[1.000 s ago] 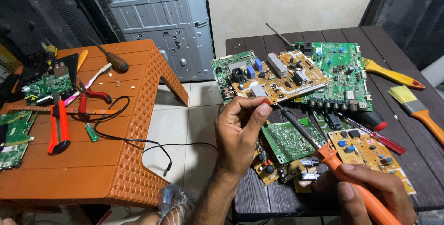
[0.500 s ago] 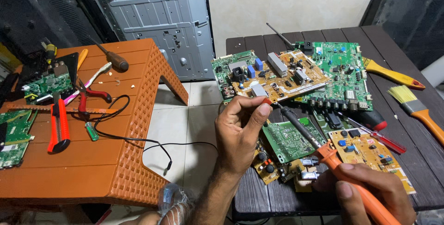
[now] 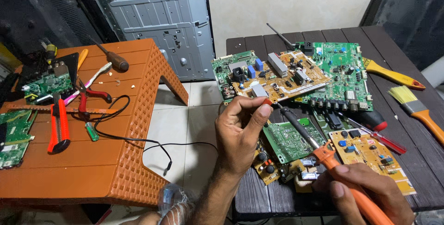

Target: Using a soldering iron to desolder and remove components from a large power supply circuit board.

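1. Left hand (image 3: 240,135) is up over the front edge of the dark wood worktop (image 3: 416,160). Thumb & pointer finger are pinched tight on a tiny orange bit (image 3: 267,101). Can't tell what the bit is, too small.
2. Right hand (image 3: 365,195) is low at the bottom right. Its grip is closed round the orange handle of a soldering iron (image 3: 323,153).
3. The iron's dark tip points up & left, ends just beside the pinched bit.
4. Under the iron lies a small green circuit board (image 3: 289,141). A yellow board (image 3: 370,153) lies right next to it.
5. Further back: a tan board w/ blue parts (image 3: 282,77) & a big green board (image 3: 340,70), overlapping.
6. Red-handled screwdriver (image 3: 374,130) lies betw. the boards. 2 paint brushes (image 3: 418,109) w/ orange handles lie at the right edge.
7. Left side: orange plastic worktop (image 3: 92,169) w/ red pliers (image 3: 90,98), a red cutter knife (image 3: 58,130), a brown-handled screwdriver (image 3: 113,58), a black wire (image 3: 134,137) & more green boards (image 3: 46,86).
8. Grey metal panel (image 3: 157,17) leans on the wall behind.
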